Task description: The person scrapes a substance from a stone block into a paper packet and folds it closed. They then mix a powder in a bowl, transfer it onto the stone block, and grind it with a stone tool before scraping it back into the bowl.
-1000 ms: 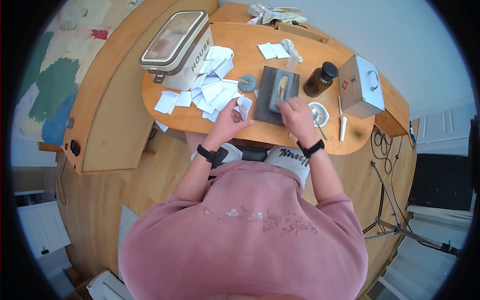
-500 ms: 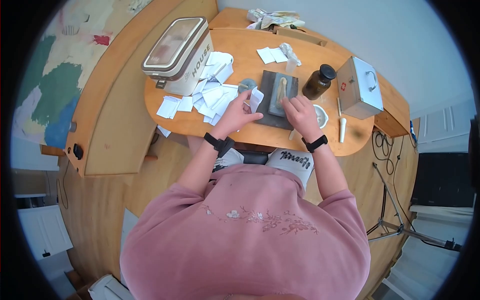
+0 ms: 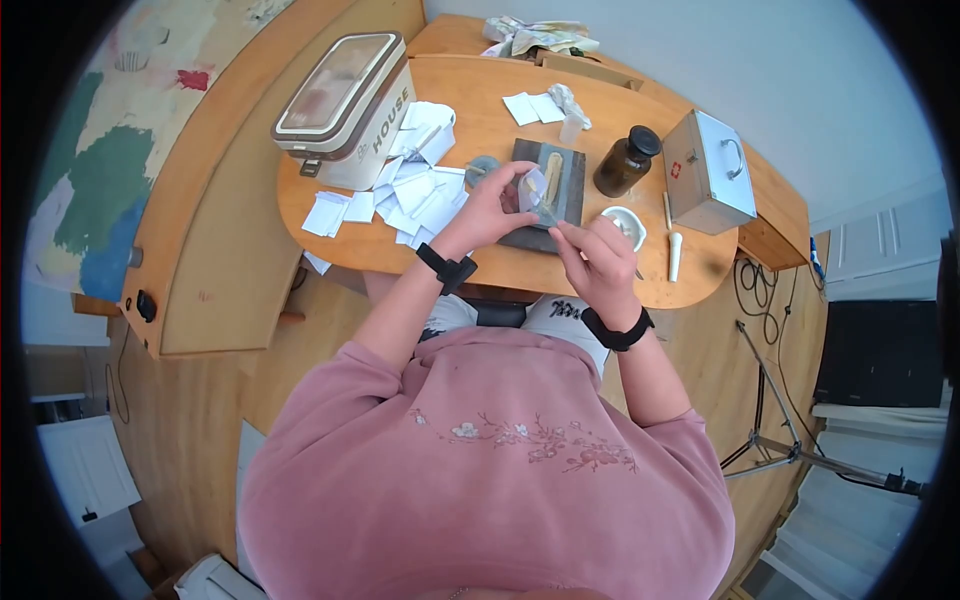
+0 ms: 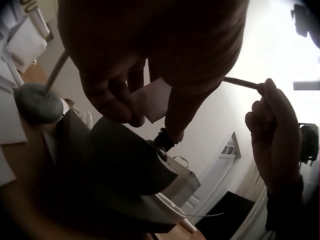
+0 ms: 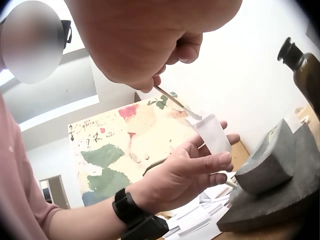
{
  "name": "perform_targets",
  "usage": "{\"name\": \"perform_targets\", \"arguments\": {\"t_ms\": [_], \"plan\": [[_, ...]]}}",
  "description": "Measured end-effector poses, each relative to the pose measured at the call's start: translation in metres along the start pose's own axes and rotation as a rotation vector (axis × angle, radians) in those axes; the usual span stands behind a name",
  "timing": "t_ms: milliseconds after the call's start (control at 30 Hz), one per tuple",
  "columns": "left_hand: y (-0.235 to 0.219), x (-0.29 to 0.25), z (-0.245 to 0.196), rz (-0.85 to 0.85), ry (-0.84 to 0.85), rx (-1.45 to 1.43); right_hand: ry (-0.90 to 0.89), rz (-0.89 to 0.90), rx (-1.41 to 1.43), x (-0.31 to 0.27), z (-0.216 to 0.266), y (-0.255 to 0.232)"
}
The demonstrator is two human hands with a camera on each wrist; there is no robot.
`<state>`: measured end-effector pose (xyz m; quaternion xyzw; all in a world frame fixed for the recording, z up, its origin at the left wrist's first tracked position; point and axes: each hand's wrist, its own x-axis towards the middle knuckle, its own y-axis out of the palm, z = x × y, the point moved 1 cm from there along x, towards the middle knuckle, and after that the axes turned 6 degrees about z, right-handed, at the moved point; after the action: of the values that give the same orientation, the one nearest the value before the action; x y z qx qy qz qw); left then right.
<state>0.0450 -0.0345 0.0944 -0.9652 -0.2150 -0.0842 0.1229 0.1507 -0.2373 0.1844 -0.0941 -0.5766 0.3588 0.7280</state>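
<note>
A small white paper packet point(image 3: 532, 188) is pinched between the thumb and fingers of the left hand point(image 3: 485, 215), over a grey stone block point(image 3: 568, 163) on a dark slab point(image 3: 575, 205). The right hand point(image 3: 602, 262) pinches a thin stick. In the right wrist view, the stick point(image 5: 172, 99) has its pale tip at the upper end of the packet point(image 5: 215, 137); whether it goes inside cannot be told. Long and pale, a patch lies along the block's top. The left wrist view shows the right hand point(image 4: 272, 132) raised, the stick point(image 4: 242, 82) running toward the left hand point(image 4: 155, 40).
Folded white papers point(image 3: 425, 195) lie left, by a lidded box point(image 3: 390, 125). A round grey stone with a handle point(image 3: 480, 168) is behind the left hand. To the right are a brown bottle point(image 3: 622, 172), white dish point(image 3: 636, 222), white pestle point(image 3: 675, 257) and metal case point(image 3: 712, 175).
The left hand has carried the packet rightward from the papers to over the block. The right hand has come off the block's right side, turned, and meets the packet with the stick.
</note>
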Motion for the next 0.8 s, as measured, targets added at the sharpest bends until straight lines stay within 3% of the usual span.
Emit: {"name": "perform_targets", "arguments": {"t_ms": [67, 133, 167, 233, 300, 367, 467, 600, 667, 700, 767, 800], "plan": [[0.001, -0.004, -0.003, 0.020, 0.001, 0.042, 0.072, -0.020, 0.055, -0.006, 0.001, 0.008], [0.002, -0.010, -0.007, 0.007, 0.010, 0.054, 0.532, -0.031, 0.244, -0.013, 0.001, 0.017], [0.002, -0.012, -0.009, -0.005, 0.021, 0.068, 0.529, -0.027, 0.248, -0.016, 0.000, 0.023], [0.002, -0.017, -0.013, -0.013, 0.014, 0.060, 0.835, -0.258, 0.594, -0.025, -0.002, 0.032], [0.002, -0.020, -0.012, -0.015, 0.004, 0.051, 0.830, -0.214, 0.529, -0.026, 0.007, 0.030], [0.002, -0.023, -0.011, -0.011, 0.002, 0.057, 0.641, -0.198, 0.348, -0.023, 0.016, 0.028], [0.001, -0.028, -0.008, -0.005, -0.032, 0.025, 0.564, -0.200, 0.336, -0.024, 0.021, 0.022], [0.001, -0.044, 0.010, -0.042, -0.120, -0.006, 0.660, -0.282, 0.450, -0.037, 0.013, 0.017], [0.003, -0.058, 0.019, -0.264, -0.084, -0.373, 0.665, -0.339, 0.362, -0.043, 0.003, 0.016], [0.001, -0.064, 0.021, -0.265, -0.084, -0.374, 0.664, -0.337, 0.361, -0.043, -0.001, 0.016], [-0.005, -0.079, 0.023, -0.335, -0.168, -0.491, 0.417, -0.208, 0.046, -0.038, -0.009, 0.023], [-0.006, -0.085, 0.020, -0.328, -0.230, -0.507, 0.416, -0.207, 0.054, -0.039, -0.017, 0.028]]}}
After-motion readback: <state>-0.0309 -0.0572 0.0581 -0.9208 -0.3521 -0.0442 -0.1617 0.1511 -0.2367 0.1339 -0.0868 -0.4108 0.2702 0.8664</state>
